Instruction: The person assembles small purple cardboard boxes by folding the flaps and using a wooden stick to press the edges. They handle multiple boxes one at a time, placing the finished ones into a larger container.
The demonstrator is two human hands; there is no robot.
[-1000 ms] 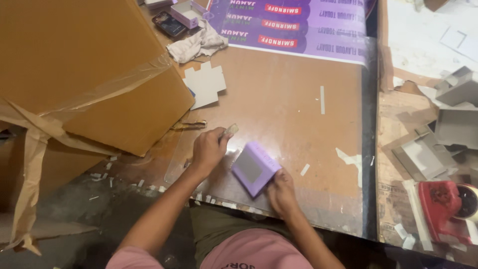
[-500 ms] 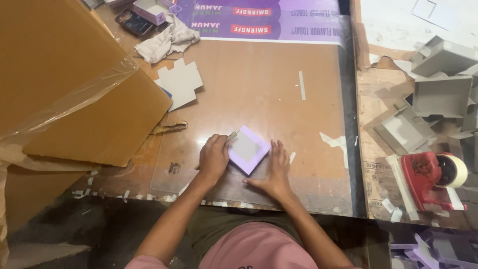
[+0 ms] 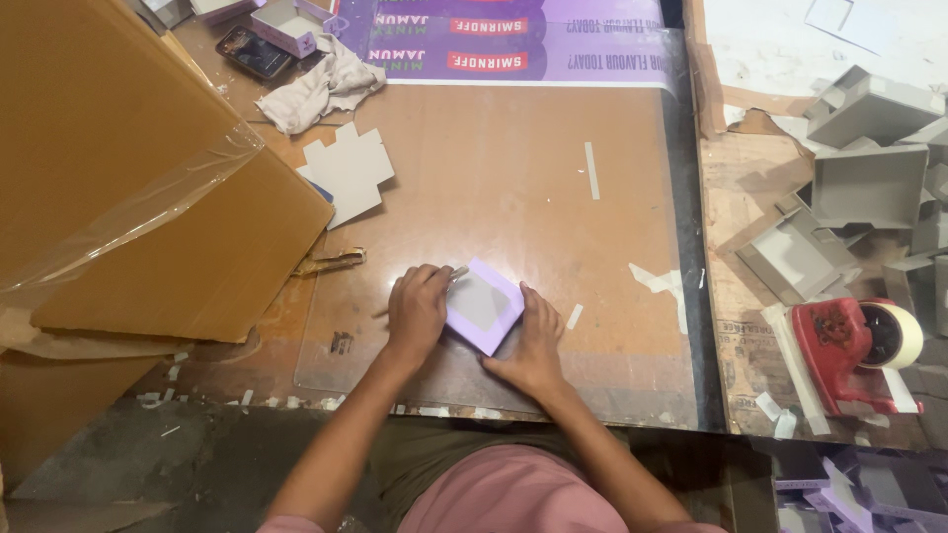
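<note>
My left hand (image 3: 419,311) curls against the left edge of a small lilac cardboard tray (image 3: 482,305), while my right hand (image 3: 533,341) lies flat, fingers spread, pressing its right side. The tray sits on the brown worktable (image 3: 513,188), grey inside, holding nothing. Grey unwrapped box shells (image 3: 869,178) are piled to the right, above a red tape dispenser (image 3: 854,350).

- One view only, from a camera worn on the person's head.
- It looks steeply down over the pink-clad lap onto the brown table (image 3: 513,178).
- It sits close, with the near table edge, both forearms and the hands in mid-frame.
</note>
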